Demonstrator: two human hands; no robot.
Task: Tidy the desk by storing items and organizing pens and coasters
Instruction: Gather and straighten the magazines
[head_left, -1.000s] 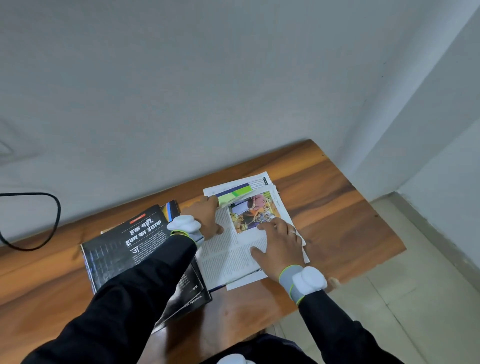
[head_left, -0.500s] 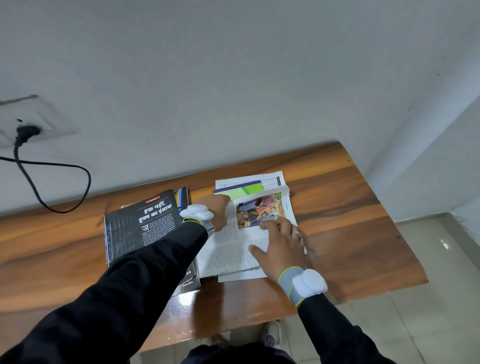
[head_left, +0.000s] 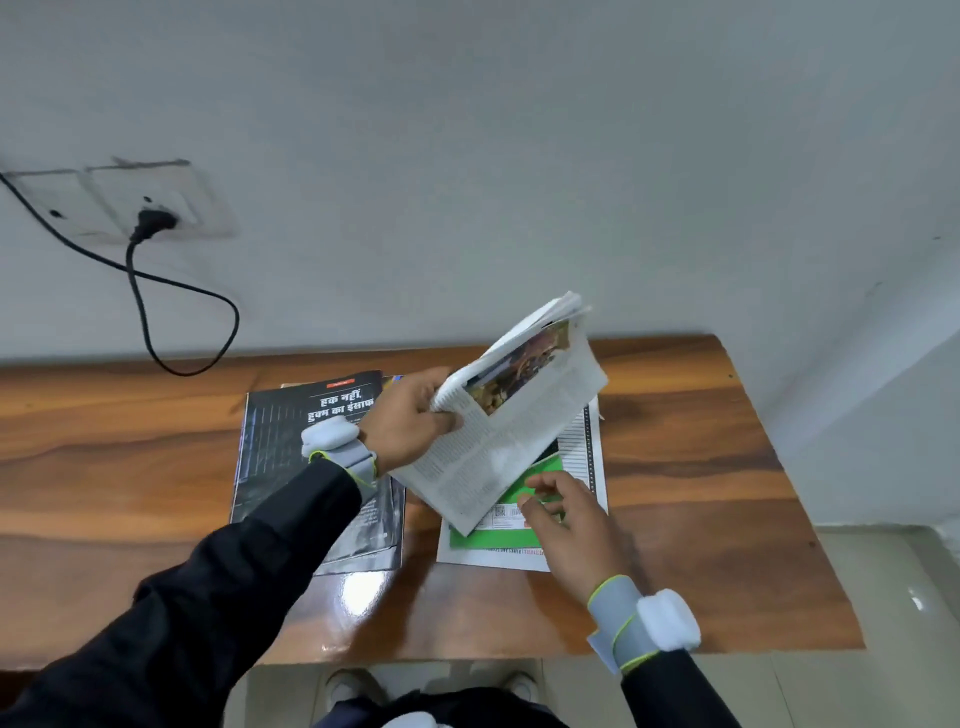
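Observation:
My left hand (head_left: 410, 423) grips a folded magazine (head_left: 511, 415) by its left edge and holds it tilted up off the wooden desk (head_left: 130, 467). Under it lies a green-and-white booklet (head_left: 519, 540) flat on the desk. My right hand (head_left: 569, 519) hovers over the booklet with loosely curled fingers, its fingertips at or just above the green cover, holding nothing. A black magazine with white Hindi lettering (head_left: 291, 441) lies to the left, partly under my left forearm. No pens or coasters are in view.
The desk stands against a grey wall. A wall socket with a black plug (head_left: 150, 221) and a looping black cable (head_left: 197, 332) is at the upper left. The desk's right end meets tiled floor (head_left: 883, 597). My shoes (head_left: 345, 686) show below the front edge.
My left hand has taken hold of the folded magazine and lifted it off the pile, uncovering the green booklet. My right hand came off the page and now hovers lower.

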